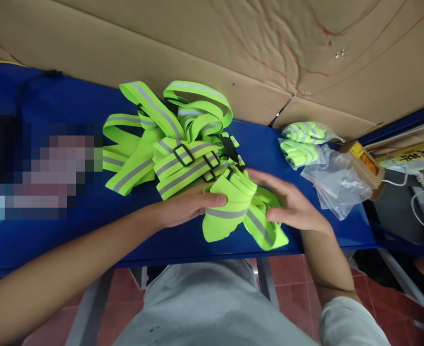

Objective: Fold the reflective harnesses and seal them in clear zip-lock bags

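My left hand (193, 204) grips a folded bundle of neon-yellow reflective strap (229, 204), its thumb lying over the top layer. On the right side of that bundle, my right hand (291, 199) is spread, fingers apart, beside a hanging loop of the same strap. A black buckle (229, 148) sits just behind the bundle. Beyond my left hand lies a heap of reflective straps (136, 158) with grey stripes, loops and black slider buckles (183, 154). What my left fingers do under the bundle is hidden.
Right of my hands lie bagged straps (303, 139), clear plastic bags (337, 178) and a small cardboard box (363, 166). A cardboard wall (197, 43) stands behind the blue table (269, 144). A pixelated patch covers the left side.
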The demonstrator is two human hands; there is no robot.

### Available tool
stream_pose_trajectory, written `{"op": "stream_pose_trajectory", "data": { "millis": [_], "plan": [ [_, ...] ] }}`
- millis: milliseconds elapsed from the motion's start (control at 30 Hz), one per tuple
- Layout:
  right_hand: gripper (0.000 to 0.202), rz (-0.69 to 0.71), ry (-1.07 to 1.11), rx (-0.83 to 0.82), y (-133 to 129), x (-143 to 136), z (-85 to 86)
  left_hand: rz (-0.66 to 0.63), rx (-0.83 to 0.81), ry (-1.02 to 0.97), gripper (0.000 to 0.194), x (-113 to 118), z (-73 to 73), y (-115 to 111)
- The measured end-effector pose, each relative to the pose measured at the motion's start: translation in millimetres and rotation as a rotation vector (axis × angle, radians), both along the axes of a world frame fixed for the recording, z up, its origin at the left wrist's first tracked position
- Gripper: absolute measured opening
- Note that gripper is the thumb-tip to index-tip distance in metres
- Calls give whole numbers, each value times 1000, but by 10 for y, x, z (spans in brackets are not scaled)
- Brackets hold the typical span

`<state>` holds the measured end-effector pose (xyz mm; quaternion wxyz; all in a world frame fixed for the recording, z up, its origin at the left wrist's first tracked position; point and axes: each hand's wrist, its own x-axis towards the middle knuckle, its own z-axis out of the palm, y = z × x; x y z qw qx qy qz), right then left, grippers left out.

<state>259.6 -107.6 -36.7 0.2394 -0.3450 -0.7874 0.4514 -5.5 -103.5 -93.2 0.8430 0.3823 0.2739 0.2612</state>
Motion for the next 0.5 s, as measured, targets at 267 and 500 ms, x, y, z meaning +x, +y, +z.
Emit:
{"op": "stream_pose_trajectory", "data": {
  "millis": [267,500],
  "plan": [
    [27,-96,172,-543,10,-170,-126,-127,-65,30,72,69,25,-73],
    [27,-623,302,-739,40,-176,4,39,-15,-45,80,122,8,-114]
  ]
}}
